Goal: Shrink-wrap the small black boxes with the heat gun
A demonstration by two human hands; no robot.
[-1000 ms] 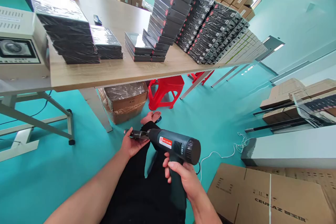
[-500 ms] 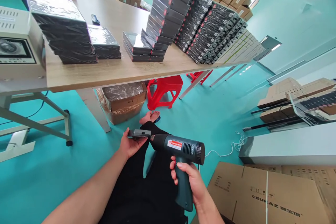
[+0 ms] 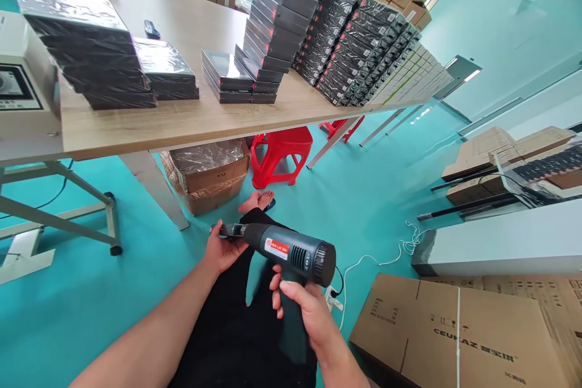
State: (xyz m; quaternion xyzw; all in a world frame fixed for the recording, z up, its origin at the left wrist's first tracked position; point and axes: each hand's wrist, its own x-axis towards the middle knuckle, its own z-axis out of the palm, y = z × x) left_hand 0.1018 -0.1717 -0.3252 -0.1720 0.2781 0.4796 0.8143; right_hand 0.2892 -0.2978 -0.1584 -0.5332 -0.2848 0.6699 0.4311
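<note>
Right grip (image 3: 302, 309) clasps heat gun (image 3: 291, 251); left grip (image 3: 225, 248) pinches its nozzle (image 3: 234, 231) below table edge (image 3: 182, 139)

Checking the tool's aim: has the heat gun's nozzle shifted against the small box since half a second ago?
Yes. The heat gun nozzle moved forward, closing its gap to the small box.

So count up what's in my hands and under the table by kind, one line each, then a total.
Heat gun, gripped by the right hand: 1
Nozzle piece at the left hand: 1
Red stools under the table: 2, the second partly hidden
Film-covered carton under the table: 1
Total: 5
</note>
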